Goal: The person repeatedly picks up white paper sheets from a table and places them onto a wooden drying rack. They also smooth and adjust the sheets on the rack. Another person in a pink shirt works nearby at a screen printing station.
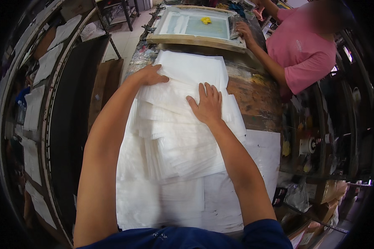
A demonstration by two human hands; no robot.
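Clock directions are taken from the middle of the pile, with twelve at the top of the view. The tall rack [56, 97] runs along nine o'clock, white sheets [34, 106] lying on its tiers. The table [257, 108], its bare top stained, stretches away towards twelve. A co-worker [301, 56] in a pink top is beside it at two o'clock. A broad white paper [264, 155] covers the near table from four to six, partly beneath the pile of thin white sheets [178, 137], fanned in overlapping steps at the centre. At twelve, a wooden-framed screen [195, 40] stands across the table just beyond the pile, with the co-worker's hand [246, 34] at its right end. Cardboard boxes [326, 191] sit at four o'clock, their contents hidden, with a clear plastic bag [298, 195] near them. The left hand [151, 75] rests on the pile's edge at eleven, its grip apart between thumb and fingers. The right hand [207, 104] lies flat on top at two, grip apart, fingers spread. Smallest is a yellow lump [206, 20] on the screen's pale mesh, inside the frame.
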